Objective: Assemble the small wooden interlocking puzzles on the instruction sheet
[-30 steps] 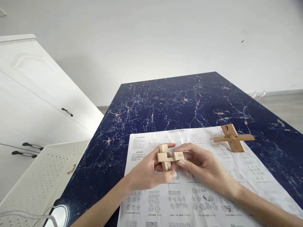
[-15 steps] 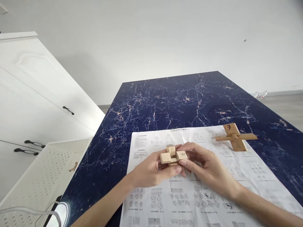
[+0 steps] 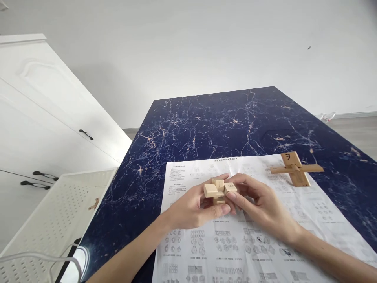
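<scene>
Between both hands, above the paper, is a small interlocking wooden puzzle (image 3: pixel 218 189) made of pale blocks, some with handwritten marks. My left hand (image 3: pixel 196 208) grips it from the left, the thumb pressed along its lower front. From the right, my right hand (image 3: pixel 255 196) pinches the block with the marked top, thumb in front and fingers behind. The puzzle's rear and underside are hidden by my fingers. Beneath lies a large white instruction sheet (image 3: pixel 200 236) printed with rows of small diagrams. A darker wooden cross-shaped puzzle (image 3: pixel 297 169) stands on the sheet's upper right.
The blue marbled table (image 3: pixel 200 129) extends to a pale wall. At left are a white perforated bin (image 3: pixel 59 204) with a small wooden piece (image 3: pixel 94 204) in it, a white cabinet (image 3: pixel 59 106), a cable (image 3: pixel 38 255) and a round white device (image 3: pixel 79 259) at the table's edge.
The gap between the puzzle's top blocks looks narrower, and the puzzle is turned slightly in my hands. My view has shifted a little; the cross-shaped puzzle stays in place.
</scene>
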Demonstrator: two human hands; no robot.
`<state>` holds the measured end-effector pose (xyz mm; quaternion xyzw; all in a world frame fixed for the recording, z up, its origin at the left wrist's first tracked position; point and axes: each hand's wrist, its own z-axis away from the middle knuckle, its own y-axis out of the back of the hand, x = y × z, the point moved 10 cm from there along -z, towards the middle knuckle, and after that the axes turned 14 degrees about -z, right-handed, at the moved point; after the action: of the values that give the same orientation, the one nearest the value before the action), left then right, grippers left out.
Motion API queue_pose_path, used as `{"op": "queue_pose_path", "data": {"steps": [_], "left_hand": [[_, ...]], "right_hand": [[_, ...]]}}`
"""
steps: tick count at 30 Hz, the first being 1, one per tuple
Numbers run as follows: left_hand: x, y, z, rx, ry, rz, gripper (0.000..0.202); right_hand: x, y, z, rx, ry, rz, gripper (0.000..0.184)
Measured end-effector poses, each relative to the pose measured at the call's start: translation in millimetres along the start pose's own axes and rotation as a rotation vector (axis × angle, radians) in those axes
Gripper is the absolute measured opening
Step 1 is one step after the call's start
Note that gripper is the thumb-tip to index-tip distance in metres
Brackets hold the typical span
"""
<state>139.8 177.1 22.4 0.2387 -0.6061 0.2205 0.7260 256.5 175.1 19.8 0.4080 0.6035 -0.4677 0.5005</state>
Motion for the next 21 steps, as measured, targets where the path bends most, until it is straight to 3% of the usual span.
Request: {"op": "queue_pose_path", "data": {"steps": [5, 11, 16, 21], "left_hand": [[-6.9, -0.7, 2.6, 0.033, -0.013, 0.078, 0.048], [-6.2, 10.0, 5.2, 0.131, 0.015, -0.053, 0.052], [2.0, 11.4, 5.0, 0.141, -0.005, -0.105, 0.052], [2.0, 12.5, 5.3, 0.173, -0.009, -0.150, 0.070]], "right_hand": [[1.8, 4.6, 1.9, 0.036, -0.012, 0.039, 0.027], [3.5, 11.7, 2.2, 0.076, -0.006, 0.127, 0.034], [-1.3, 8.8, 0.3, 0.061, 0.003, 0.161, 0.036], [1.1, 11.5, -1.4, 0.080, -0.026, 0.155, 0.039]]}}
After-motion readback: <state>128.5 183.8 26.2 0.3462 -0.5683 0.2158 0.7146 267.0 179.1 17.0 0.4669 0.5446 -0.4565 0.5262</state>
